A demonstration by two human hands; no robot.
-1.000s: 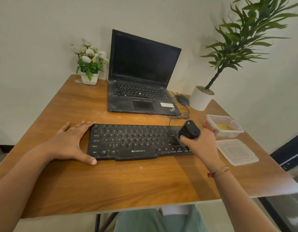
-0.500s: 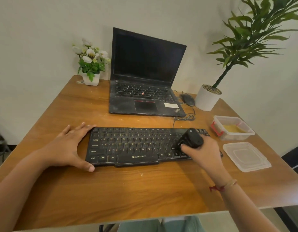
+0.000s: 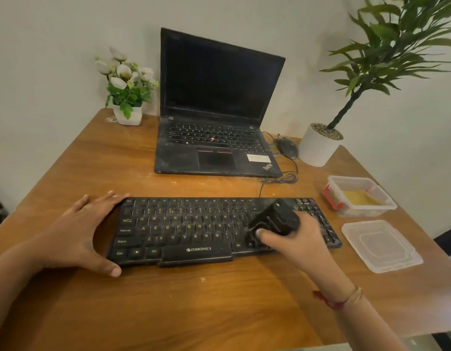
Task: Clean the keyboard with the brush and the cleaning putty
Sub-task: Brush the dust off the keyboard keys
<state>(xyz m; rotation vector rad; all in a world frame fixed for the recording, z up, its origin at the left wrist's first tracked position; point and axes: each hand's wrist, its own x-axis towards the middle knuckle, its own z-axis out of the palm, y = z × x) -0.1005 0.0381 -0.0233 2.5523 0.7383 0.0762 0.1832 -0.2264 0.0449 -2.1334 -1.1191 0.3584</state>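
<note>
**Brush at work on the right end of the keyboard**

A brown wooden table (image 3: pixel 219 307) stood against a pale wall, and some light dust and crumbs lay on its top. Near the person's edge lay the flat black plastic keyboard (image 3: pixel 189 224), with its long side turned to the person.

The left hand (image 3: pixel 77 231) lay flat at the nine o'clock end of the keyboard. Its fingers were straight and its thumb was spread wide, so it held nothing and only bracketed that short edge. I judge it was put there to stop the keyboard from sliding under the strokes.

The right hand (image 3: pixel 300 239) had its fingers and thumb curled round a chunky black brush (image 3: pixel 275 220). The brush stood tilted on the keys at the three o'clock part of the keyboard. The bristles were too dark to make out. From this I judge that the brushing step was in hand and the putty step was not yet begun.

The yellow cleaning putty (image 3: pixel 361 197) lay in a clear square plastic tub (image 3: pixel 368 212) at two o'clock from the keyboard, well apart from both hands. The tub's clear flat lid (image 3: pixel 381 245) lay off at three o'clock, near the tub, probably so that one hand could take the putty.

At twelve o'clock stood an open black laptop (image 3: pixel 219 97) with a dark screen.
</note>
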